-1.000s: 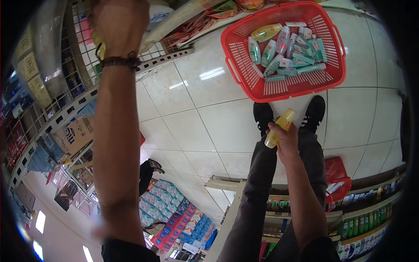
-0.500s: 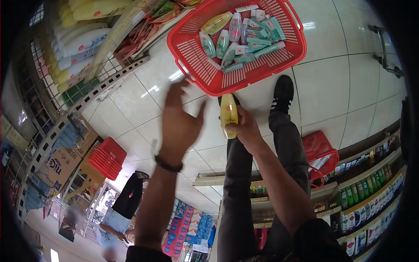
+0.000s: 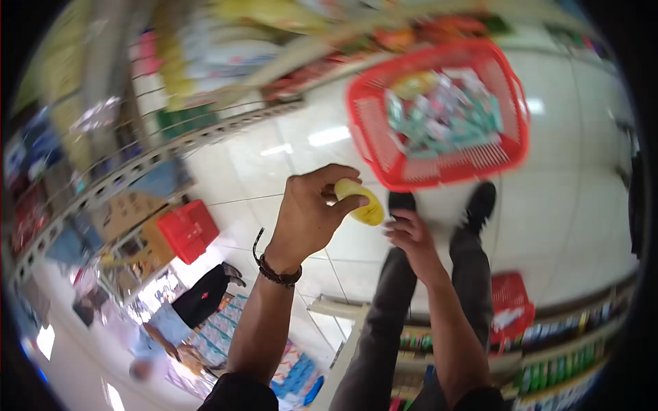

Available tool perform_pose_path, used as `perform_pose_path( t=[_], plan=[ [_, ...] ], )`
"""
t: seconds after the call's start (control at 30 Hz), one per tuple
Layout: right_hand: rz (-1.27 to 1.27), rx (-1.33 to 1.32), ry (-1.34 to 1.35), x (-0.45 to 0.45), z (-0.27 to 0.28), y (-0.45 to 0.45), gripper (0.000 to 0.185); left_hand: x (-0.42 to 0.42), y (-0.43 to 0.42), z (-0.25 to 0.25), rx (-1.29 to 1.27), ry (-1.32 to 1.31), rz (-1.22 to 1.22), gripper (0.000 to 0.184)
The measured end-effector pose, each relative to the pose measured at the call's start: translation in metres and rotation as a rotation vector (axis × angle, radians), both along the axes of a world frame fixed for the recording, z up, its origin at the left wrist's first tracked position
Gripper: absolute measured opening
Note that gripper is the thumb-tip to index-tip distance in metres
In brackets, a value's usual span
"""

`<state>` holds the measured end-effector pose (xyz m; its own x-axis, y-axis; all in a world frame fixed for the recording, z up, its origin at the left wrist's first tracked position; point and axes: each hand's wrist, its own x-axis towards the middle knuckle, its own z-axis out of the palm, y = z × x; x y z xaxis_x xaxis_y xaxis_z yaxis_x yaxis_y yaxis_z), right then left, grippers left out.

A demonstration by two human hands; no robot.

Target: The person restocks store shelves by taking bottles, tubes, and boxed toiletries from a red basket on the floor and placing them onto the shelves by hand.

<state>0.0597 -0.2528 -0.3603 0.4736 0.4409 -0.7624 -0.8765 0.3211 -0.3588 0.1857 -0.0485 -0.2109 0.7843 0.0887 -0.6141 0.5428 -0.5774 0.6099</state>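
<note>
- Yellow bottle point(image 3: 371, 212): held up over the floor, in the left hand point(image 3: 305, 216), between that hand and the right
- Left grip: thumb on the near side, index finger curled round the upper end, bottle pinched between; other fingers partly hidden
- Long axis: runs aslant, from the upper end inside the left grip down towards the fingers of the right hand point(image 3: 413, 240); foreshortened, so true tilt cannot be read
- Right grip: fingers loosely bent and apart, nothing seen in them; fingertips just beside the bottle's lower end, contact or small gap cannot be told
- Nearer hand: left, already on the bottle; the right lies on the free-end side
- Red basket point(image 3: 473, 159): on the tiled floor point(image 3: 548, 226), beyond the bottle and to the right of it in the head view, just ahead of the shoes point(image 3: 482, 200); both hands are above floor level, drop to the rim not readable
- Basket contents: green and white packs point(image 3: 445, 123) plus a second yellow bottle point(image 3: 413, 87) at the far left; labels blurred
</note>
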Motion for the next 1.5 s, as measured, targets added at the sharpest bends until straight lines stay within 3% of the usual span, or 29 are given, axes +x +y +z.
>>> perform_pose_path(
  t=[0.1,0.17,0.23,0.37,0.43,0.6,0.7,0.77,1.0,1.07,1.5],
  plan=[
    [-0.033,-0.098,0.119,0.007,-0.001,-0.015,0.038,0.039,0.028,0.058,0.130,-0.216,0.128,0.028],
    [-0.026,-0.104,0.125,0.008,0.002,-0.016,0.039,0.064,0.044,0.073,0.184,-0.543,0.191,0.026],
    [-0.050,-0.079,0.144,0.008,0.006,-0.013,0.039,0.094,0.032,0.111,0.672,-0.434,0.161,0.037],
    [-0.004,-0.094,0.149,0.005,0.005,-0.009,0.038,0.129,0.040,0.091,0.834,-0.703,0.031,0.039],
    [-0.001,-0.100,0.152,0.005,0.006,-0.009,0.037,0.136,0.021,0.084,0.918,-0.849,-0.008,0.031],
    [-0.023,-0.109,0.173,0.007,0.008,-0.012,0.036,0.148,0.045,0.046,0.896,-0.961,0.007,0.032],
    [-0.020,-0.121,0.170,0.007,0.008,-0.012,0.035,0.158,0.046,0.042,0.658,-0.851,0.119,0.036],
    [-0.024,-0.126,0.168,0.007,0.009,-0.012,0.035,0.161,0.059,0.036,0.792,-0.956,-0.135,0.038],
    [-0.076,-0.125,0.179,0.009,0.010,-0.011,0.031,0.167,0.061,0.040,0.776,-0.804,-0.136,0.035],
    [-0.084,-0.120,0.178,0.010,0.009,-0.009,0.031,0.167,0.073,0.030,0.772,-0.955,-0.191,0.033],
    [-0.072,-0.137,0.188,0.012,0.002,-0.011,0.033,0.164,0.073,0.020,0.806,-1.037,-0.214,0.032]
  ],
)
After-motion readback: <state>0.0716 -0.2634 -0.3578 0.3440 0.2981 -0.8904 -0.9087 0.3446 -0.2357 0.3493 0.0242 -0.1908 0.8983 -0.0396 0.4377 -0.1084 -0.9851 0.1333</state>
